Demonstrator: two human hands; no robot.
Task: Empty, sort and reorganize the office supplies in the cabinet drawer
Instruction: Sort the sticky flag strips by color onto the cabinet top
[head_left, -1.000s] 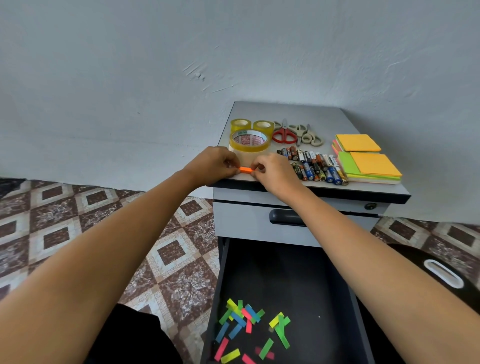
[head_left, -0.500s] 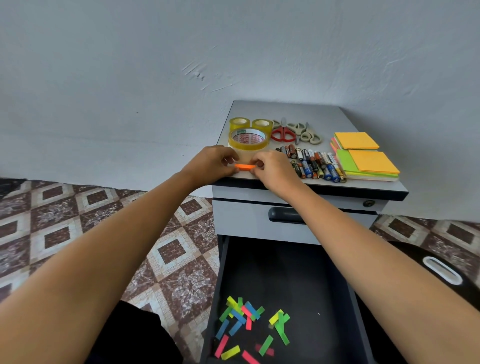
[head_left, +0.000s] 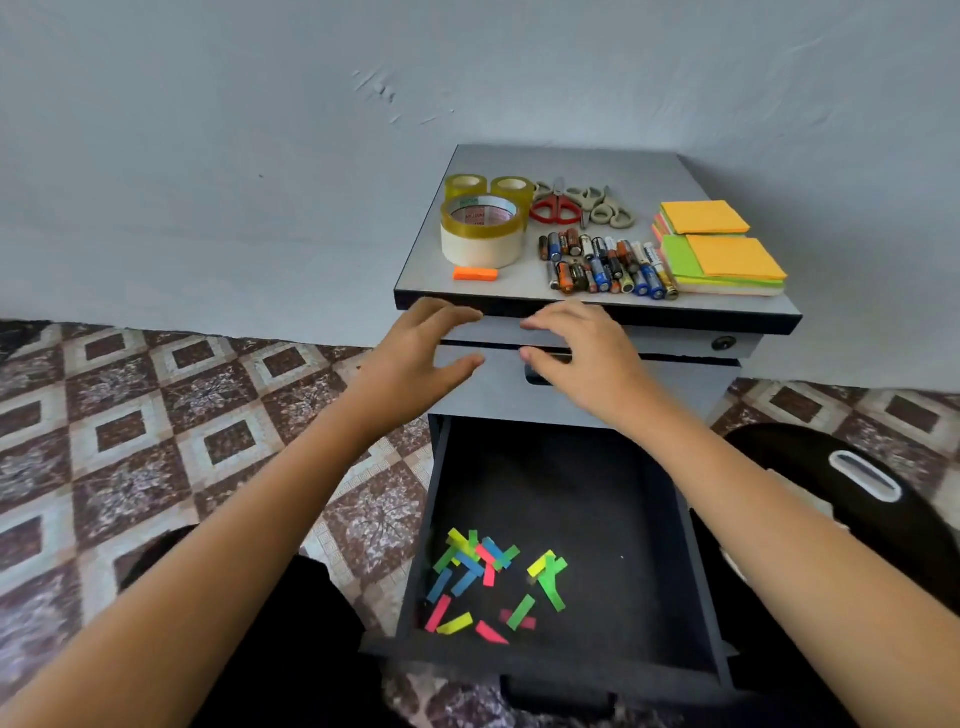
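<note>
Fingers (head_left: 457, 314) of both hands are loosely spread and slightly bent, and hold nothing. Left hand (head_left: 421, 358) and right hand (head_left: 587, 358) hover side by side, palms down, before the upper front of a small grey cabinet (head_left: 675, 384), just below the dark front edge of its top. Whether they touch the cabinet cannot be told. Part of the black handle (head_left: 537, 378) of a closed upper drawer is covered by the right hand.

On the cabinet's top, the counter (head_left: 571, 161), supplies lie sorted in groups. At the left stands a big roll of tape (head_left: 482, 231), yellowish above and cream below, with two small rolls (head_left: 466, 186) just behind it. A small orange strip (head_left: 475, 273) lies just in front of the big roll, near the front edge and apart from both hands. In the middle at the back lie scissors (head_left: 555, 208), one pair red-handled, the others beige. In front of them are batteries (head_left: 605, 265), side by side in two rows. At the right sit two piles of sticky notes (head_left: 727, 262), orange on top with green and pink showing beneath.

Below the hands, the bottom drawer (head_left: 571, 499) is pulled out toward the person. Its inside is dark, and loose paper strips (head_left: 488, 577) in yellow, green, blue and pink lie scattered in its near left part.

Brown and cream patterned tiles cover the floor (head_left: 156, 405), and a plain pale wall (head_left: 208, 156) rises behind the cabinet. A black object (head_left: 810, 457) with a white oval loop sits at the right.
</note>
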